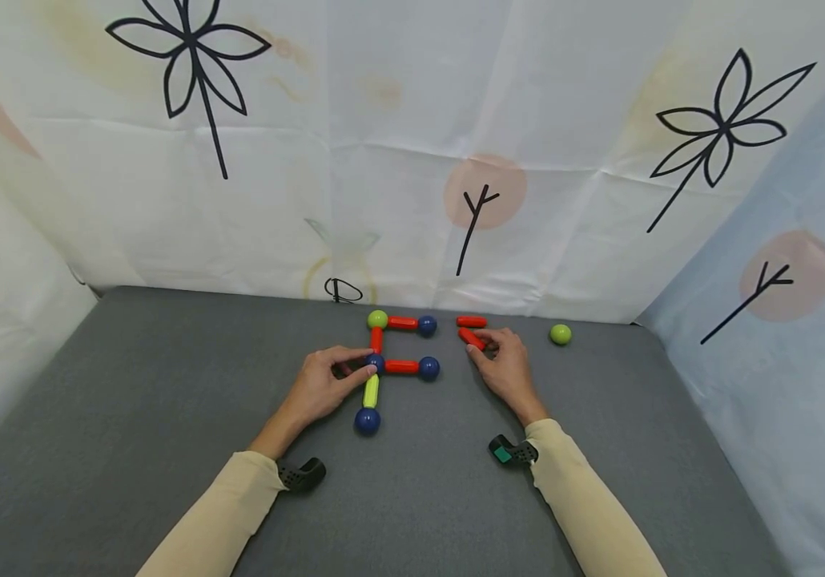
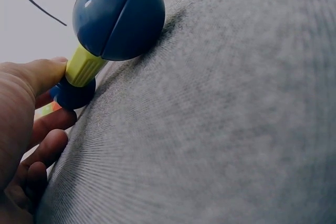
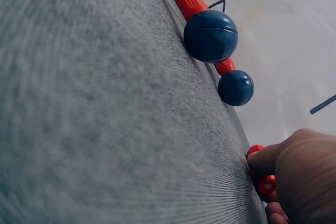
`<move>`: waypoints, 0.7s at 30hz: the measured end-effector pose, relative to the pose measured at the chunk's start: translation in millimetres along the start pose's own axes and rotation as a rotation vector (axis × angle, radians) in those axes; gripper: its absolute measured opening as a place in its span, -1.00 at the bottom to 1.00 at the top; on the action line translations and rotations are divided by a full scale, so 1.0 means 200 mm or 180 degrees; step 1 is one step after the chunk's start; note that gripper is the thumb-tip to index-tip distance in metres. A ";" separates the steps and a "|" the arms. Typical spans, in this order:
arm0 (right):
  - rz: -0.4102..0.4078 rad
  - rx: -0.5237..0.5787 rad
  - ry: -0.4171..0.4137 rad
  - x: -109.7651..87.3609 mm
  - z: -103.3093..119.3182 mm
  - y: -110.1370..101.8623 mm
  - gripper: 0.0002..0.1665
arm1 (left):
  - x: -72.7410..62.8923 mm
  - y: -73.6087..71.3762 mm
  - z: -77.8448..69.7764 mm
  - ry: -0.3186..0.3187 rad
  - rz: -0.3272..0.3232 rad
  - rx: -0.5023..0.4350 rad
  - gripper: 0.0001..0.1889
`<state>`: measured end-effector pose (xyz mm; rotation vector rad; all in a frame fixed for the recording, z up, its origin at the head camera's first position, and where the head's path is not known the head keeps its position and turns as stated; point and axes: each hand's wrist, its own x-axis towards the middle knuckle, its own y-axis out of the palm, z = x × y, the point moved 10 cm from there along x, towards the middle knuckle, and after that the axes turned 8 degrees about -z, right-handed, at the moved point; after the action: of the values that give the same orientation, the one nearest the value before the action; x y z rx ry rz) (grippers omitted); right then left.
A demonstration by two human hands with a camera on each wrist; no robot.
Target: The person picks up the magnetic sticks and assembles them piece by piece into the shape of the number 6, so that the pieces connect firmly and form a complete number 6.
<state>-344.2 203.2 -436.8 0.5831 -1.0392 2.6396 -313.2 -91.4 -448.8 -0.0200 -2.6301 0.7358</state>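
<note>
One side steadying, the other gripping

Your left hand (image 1: 320, 389) is bracing the middle blue ball (image 1: 376, 364): thumb and fingers are pinching it where the upper red rod (image 1: 377, 340), the sideways red rod (image 1: 401, 366) and the yellow-green rod (image 1: 371, 393) are meeting. You are doing best by pressing lightly toward the table (image 1: 167, 377), so the joints aren't twisting apart. Your right hand (image 1: 509, 370) is pinching the near loose red rod (image 1: 469, 337) between thumb and fingers at its right end, right of the joined pieces; its left end is staying uncovered, which seems useful. The far loose red rod (image 1: 472, 321) is lying just beyond, so you are wise to be guarding against nudging it
</note>
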 end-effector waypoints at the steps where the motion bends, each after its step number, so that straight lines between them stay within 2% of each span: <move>1: -0.0007 -0.0012 0.0000 0.00 0.00 0.00 -0.66 | 0.00 0.00 0.00 -0.0007 0.0000 0.0000 -0.67; 9: -0.0006 -0.0014 0.0065 0.00 -0.01 0.01 -0.68 | -0.01 -0.01 0.01 -0.0062 0.0003 0.0008 -0.67; 21: 0.0063 0.0245 0.0185 0.01 -0.01 0.01 -0.69 | 0.00 -0.01 0.00 -0.0026 0.0020 0.0018 -0.66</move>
<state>-346.1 203.4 -438.0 0.5110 -0.9354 2.7069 -312.5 -92.1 -447.9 -0.0236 -2.6368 0.7468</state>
